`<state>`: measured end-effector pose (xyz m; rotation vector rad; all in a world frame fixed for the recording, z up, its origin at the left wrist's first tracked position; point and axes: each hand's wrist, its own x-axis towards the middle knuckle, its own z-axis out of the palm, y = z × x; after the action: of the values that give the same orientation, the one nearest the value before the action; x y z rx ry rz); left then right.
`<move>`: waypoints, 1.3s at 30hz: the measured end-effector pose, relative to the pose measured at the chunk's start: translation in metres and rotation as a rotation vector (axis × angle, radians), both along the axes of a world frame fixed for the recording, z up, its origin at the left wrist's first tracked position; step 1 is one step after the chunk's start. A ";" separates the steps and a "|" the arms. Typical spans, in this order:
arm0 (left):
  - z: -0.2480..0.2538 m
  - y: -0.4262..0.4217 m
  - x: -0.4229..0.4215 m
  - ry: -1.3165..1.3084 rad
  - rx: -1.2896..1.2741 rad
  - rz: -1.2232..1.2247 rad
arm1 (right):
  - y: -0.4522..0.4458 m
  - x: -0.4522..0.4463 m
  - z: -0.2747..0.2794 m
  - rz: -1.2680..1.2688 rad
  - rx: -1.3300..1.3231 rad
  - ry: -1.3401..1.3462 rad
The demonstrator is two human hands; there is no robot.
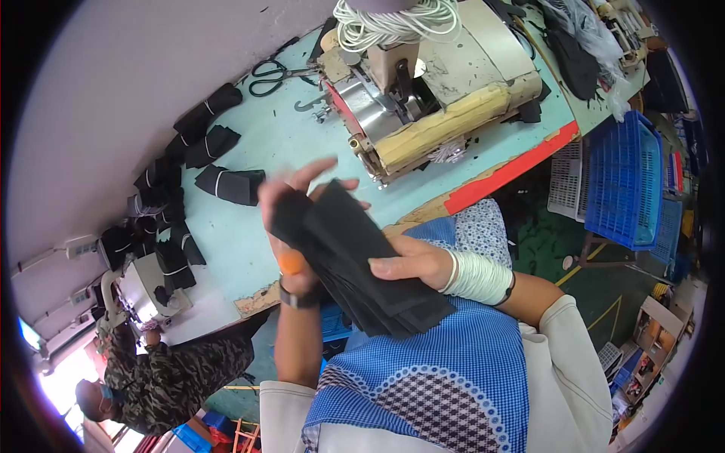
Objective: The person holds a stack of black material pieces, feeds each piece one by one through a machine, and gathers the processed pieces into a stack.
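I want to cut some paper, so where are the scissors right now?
In the head view, the scissors lie on the table toward the upper left, just left of the machine.

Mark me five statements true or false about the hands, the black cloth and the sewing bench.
1. The right hand holds a stack of flat black fabric pieces. True.
2. White cord is wound around the left wrist. False: the white cord is around the right wrist; the left wrist has a dark band.
3. Black-handled scissors lie on the pale green tabletop. True.
4. The black bundle nearest the left hand has no band around it. False: a light band circles that black bundle.
5. A big blue basket sits on the tabletop. False: the blue plastic basket is off to the side.
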<state>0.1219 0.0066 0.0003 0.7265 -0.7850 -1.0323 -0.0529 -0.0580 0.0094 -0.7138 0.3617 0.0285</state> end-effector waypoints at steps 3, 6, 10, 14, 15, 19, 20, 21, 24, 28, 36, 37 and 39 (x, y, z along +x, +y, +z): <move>0.009 0.019 -0.022 0.243 0.341 0.088 | -0.001 -0.004 -0.005 0.101 0.180 0.023; 0.015 0.022 -0.015 0.309 0.369 -0.040 | 0.005 0.005 -0.005 0.038 0.301 0.046; -0.003 0.012 0.012 -0.190 0.091 -0.175 | 0.004 0.014 -0.005 0.094 0.432 0.015; 0.002 0.022 0.001 0.168 0.296 -0.252 | 0.006 0.014 -0.010 -0.014 0.551 0.023; -0.003 0.022 0.002 0.058 0.279 -0.184 | 0.007 0.015 -0.012 -0.050 0.557 0.013; -0.007 0.002 0.011 -0.065 0.162 -0.270 | 0.001 0.014 -0.018 0.008 0.304 -0.031; 0.001 0.011 0.006 0.031 0.425 -0.305 | 0.004 0.017 -0.026 0.021 0.171 -0.148; 0.014 0.000 -0.001 0.112 0.462 -0.209 | 0.001 0.016 -0.031 0.056 0.090 -0.149; -0.002 0.005 -0.008 0.212 0.560 -0.252 | -0.003 0.015 -0.028 0.026 0.146 -0.152; -0.020 0.010 -0.015 0.160 0.454 -0.339 | -0.013 0.000 -0.048 -0.061 -0.126 -0.083; 0.033 -0.006 0.006 -0.617 0.866 -0.448 | -0.162 -0.012 -0.049 -0.266 -2.066 0.114; 0.027 0.000 -0.004 -0.686 0.929 -0.507 | -0.167 -0.010 -0.055 -0.262 -2.060 0.110; 0.029 -0.004 -0.024 -0.786 1.006 -0.623 | -0.178 -0.001 -0.065 -0.156 -2.206 0.121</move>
<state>0.0983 0.0025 0.0292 1.8984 -1.1957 -1.7676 -0.0544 -0.2362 -0.0556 -2.8597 0.4681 -0.5689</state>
